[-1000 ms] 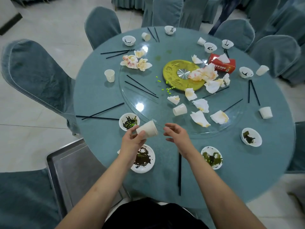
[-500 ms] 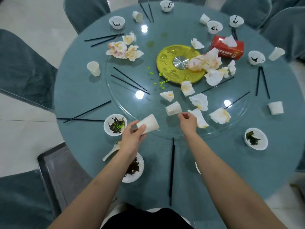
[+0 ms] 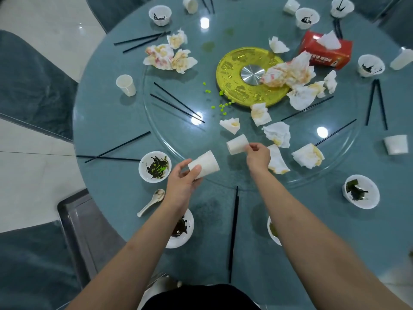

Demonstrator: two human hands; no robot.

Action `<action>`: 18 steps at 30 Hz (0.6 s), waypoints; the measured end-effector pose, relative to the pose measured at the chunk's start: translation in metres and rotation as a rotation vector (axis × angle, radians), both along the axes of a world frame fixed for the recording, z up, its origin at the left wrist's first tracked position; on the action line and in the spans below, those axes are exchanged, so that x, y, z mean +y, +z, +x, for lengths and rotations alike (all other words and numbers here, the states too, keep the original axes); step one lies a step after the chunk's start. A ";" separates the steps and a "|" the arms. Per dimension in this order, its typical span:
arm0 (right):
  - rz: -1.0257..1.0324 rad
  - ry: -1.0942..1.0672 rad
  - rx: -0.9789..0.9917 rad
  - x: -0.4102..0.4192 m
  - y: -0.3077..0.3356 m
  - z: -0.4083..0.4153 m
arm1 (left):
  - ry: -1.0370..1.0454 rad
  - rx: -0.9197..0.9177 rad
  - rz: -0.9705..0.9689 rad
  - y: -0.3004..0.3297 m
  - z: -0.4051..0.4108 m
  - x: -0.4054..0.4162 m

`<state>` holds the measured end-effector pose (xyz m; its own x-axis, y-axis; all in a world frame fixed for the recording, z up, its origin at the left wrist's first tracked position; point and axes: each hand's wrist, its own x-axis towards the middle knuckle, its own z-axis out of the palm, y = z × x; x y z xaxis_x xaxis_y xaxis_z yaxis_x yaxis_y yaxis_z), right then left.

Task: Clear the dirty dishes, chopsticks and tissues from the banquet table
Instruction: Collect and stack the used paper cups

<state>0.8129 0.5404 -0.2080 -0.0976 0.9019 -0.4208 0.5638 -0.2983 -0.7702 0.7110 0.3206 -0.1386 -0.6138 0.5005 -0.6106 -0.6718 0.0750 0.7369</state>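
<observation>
Head cam: left hand [image 3: 183, 182] is wrapped around one paper cup [image 3: 204, 163] above the near table edge, right hand [image 3: 257, 156] is pinching a tipped cup [image 3: 237, 144] on the glass turntable [image 3: 169, 139]. Cup-collecting stage; stacking them looks next.

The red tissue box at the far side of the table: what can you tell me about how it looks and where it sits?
The red tissue box is a rectangular carton, apparently cardboard, with white print along its near side. It lies flat on the far right part of the glass turntable. A white tissue sticks up out of its top slot. A pile of stained tissues lies against its near left corner.
</observation>
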 end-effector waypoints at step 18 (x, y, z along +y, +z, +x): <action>-0.285 0.267 0.603 -0.068 0.058 0.034 | 0.030 0.052 0.018 0.018 0.007 -0.036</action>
<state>0.8471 0.4725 -0.1499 -0.5892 0.6779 -0.4397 0.1461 -0.4458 -0.8831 0.7184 0.2843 -0.1203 -0.6590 0.4924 -0.5686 -0.6346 0.0419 0.7717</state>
